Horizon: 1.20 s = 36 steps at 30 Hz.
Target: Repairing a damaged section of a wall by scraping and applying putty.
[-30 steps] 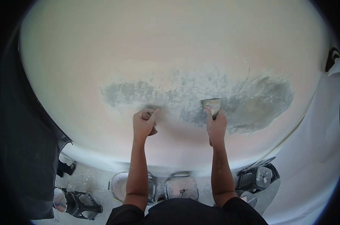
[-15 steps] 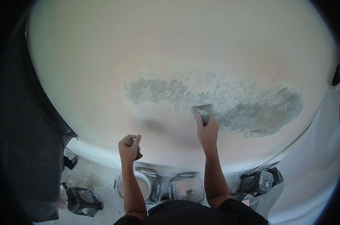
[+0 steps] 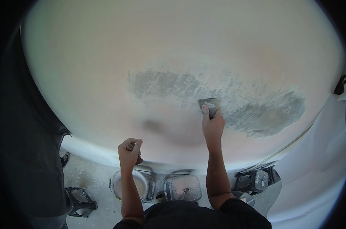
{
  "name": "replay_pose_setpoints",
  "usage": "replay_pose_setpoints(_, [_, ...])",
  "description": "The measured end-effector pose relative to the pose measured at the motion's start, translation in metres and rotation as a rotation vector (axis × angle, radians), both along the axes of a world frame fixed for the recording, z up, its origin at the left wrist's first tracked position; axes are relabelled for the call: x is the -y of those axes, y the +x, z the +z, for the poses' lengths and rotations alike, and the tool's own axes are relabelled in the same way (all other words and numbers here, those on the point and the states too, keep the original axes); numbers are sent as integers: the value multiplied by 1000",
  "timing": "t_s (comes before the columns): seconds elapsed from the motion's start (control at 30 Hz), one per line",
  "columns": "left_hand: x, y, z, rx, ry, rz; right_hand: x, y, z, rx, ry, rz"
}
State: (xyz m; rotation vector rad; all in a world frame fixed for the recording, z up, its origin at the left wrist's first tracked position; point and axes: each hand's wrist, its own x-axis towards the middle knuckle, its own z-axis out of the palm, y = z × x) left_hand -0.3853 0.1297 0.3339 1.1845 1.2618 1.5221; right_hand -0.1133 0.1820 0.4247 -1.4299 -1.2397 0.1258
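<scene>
One scraper (image 3: pixel 214 102), pinched by the fingers of the right hand (image 3: pixel 213 125), has shifted left along the gray patch (image 3: pixel 161 83), alone there now that the left hand (image 3: pixel 128 153), fingers curled around a half-hidden brown object (image 3: pixel 139 160), has dropped lower.

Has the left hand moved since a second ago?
Yes: the left hand has moved down and leftward, farther below the grey patch on the pale surface.

Light is diffuse and rather dim; soft shadows (image 3: pixel 152 125) blur across the pale panel (image 3: pixel 180 34) below the grey patch (image 3: pixel 243 108); around it, edges bow into black fisheye vignetting.
</scene>
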Motion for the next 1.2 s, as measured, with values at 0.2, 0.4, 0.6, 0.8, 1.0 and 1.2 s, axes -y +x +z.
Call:
replay_pose_setpoints(0.2, [6,-3,-10,8,-40,10,11,7,29,-106,157,-135])
replay_pose_setpoints(0.4, [4,4,-7,-8,-65,-31,4,1,0,120,8,-99])
replay_pose_setpoints(0.6, [3,13,-6,-37,-60,-75,3,-11,-19,162,-23,13])
replay_pose_setpoints(0.8, [4,25,-5,-28,-68,-159,14,-1,-16,-19,-48,-33])
replay_pose_setpoints(1.0, [-1,23,-7,-18,-82,-156,1,-14,-13,-33,-46,-28])
replay_pose_setpoints(1.2, [-3,17,-9,-16,-99,-128,2,-15,-2,-37,-67,-34])
